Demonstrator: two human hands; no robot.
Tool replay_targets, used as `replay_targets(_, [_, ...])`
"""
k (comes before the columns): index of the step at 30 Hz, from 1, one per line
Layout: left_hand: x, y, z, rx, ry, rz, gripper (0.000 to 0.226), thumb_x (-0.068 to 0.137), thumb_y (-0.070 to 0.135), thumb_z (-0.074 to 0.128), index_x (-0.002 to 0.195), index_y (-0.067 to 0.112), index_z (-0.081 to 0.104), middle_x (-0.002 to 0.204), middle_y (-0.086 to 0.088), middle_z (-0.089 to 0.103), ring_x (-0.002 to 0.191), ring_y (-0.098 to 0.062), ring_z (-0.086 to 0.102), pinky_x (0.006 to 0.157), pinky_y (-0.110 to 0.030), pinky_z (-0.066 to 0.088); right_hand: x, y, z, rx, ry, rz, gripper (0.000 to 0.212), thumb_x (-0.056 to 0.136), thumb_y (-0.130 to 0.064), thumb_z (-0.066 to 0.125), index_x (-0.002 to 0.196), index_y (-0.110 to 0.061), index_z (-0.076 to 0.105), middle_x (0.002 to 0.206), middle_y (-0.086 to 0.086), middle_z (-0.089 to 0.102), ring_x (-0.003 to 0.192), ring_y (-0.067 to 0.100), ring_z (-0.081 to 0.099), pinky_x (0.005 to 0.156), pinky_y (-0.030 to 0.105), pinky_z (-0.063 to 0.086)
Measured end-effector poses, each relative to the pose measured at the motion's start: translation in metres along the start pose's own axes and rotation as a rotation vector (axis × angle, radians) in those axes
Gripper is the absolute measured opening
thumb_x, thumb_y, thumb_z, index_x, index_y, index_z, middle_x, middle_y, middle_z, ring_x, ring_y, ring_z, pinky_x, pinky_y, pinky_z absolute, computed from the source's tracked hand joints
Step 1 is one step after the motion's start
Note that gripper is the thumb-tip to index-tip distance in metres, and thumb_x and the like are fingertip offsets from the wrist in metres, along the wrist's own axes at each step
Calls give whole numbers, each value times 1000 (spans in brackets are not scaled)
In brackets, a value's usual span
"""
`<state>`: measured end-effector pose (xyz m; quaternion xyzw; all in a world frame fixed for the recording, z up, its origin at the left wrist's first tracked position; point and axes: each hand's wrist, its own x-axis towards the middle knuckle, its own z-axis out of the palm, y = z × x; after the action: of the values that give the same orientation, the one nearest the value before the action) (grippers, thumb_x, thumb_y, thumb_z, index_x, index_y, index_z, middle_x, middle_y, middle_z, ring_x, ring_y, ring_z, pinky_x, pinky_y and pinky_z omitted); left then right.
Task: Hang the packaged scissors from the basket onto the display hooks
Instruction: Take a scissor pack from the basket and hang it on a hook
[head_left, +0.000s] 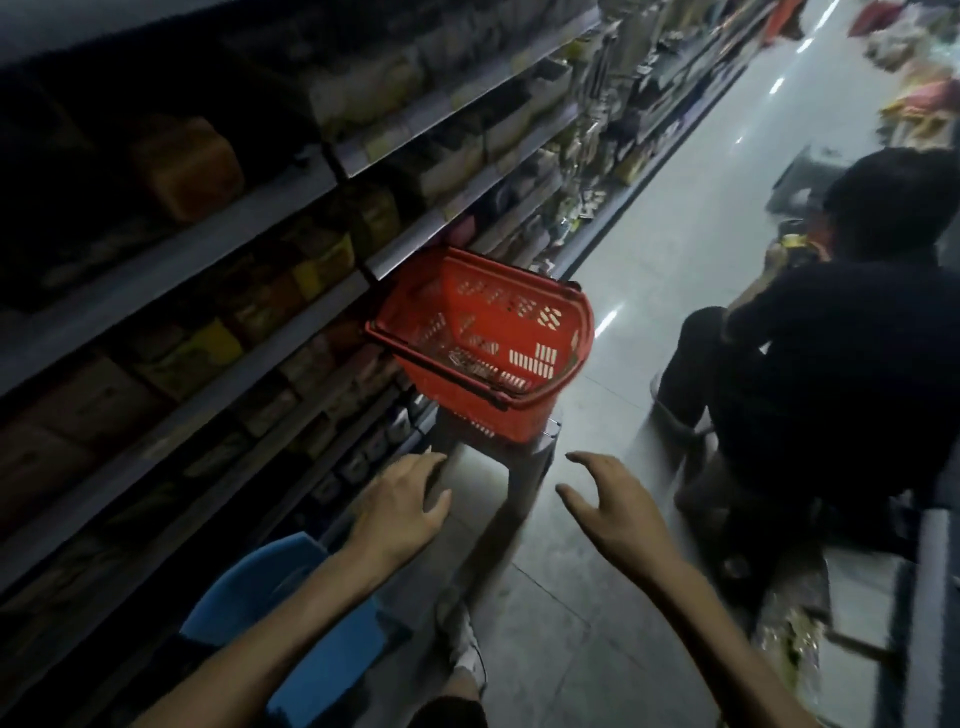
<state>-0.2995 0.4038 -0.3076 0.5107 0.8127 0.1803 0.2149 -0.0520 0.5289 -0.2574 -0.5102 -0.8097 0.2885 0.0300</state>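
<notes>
Now: pre-pick | left hand (400, 506), right hand (618, 514) spread, empty, near basket (524, 332) on stool (519, 478) | next, likely: grasp one pack (483, 370).

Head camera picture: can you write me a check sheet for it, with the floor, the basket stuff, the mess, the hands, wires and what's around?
Surface: grey stool on a tiled floor, bearing the basket.
Job's things: red basket sits tilted on the stool; shiny packs lie in its bottom, too blurred to identify.
Clutter: blue seat by the left arm.
Grippers: left hand and right hand open, empty, short of the basket.
Cables: nothing seen.
Surroundings: stocked shelves on the left; a person sits on the right.
</notes>
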Motion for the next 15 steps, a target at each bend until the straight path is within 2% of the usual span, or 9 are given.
replay_targets(5, [82, -34, -7, 137, 9, 47, 49, 96, 40, 66, 141, 22, 61, 136, 1, 64, 123, -25, 62, 98, -44, 52, 85, -30, -4, -43, -56, -14, 45, 101, -39, 61, 145, -31, 52, 148, -5, 56, 131, 14, 54, 106, 29, 43])
replay_targets(7, [112, -43, -5, 149, 55, 34, 46, 95, 39, 67, 137, 21, 65, 130, 1, 66, 118, -25, 64, 94, -45, 54, 114, -34, -3, -52, -93, -23, 44, 101, -37, 61, 144, -30, 53, 146, -6, 57, 129, 14, 55, 103, 26, 43])
replay_targets(9, [141, -48, 0, 190, 61, 80, 45, 94, 41, 60, 133, 20, 67, 126, 0, 67, 116, -25, 65, 92, -43, 54, 148, -35, -2, -61, -129, -39, 43, 100, -35, 63, 142, -29, 55, 143, -6, 59, 126, 14, 56, 98, 24, 42])
replay_targets(12, [180, -56, 14, 260, 54, 169, 51, 95, 42, 49, 137, 18, 65, 129, -4, 66, 121, -27, 64, 99, -43, 52, 208, -31, 9, -52, -168, -55, 41, 99, -32, 64, 139, -23, 59, 138, -2, 62, 121, 16, 60, 99, 29, 48])
replay_targets(15, [213, -61, 27, 299, 95, 145, 56, 99, 43, 49, 148, 18, 57, 140, -9, 63, 132, -29, 58, 109, -45, 47, 273, -25, 29, -44, -204, -81, 39, 99, -29, 64, 135, -17, 62, 133, 4, 65, 119, 21, 61, 101, 37, 50])
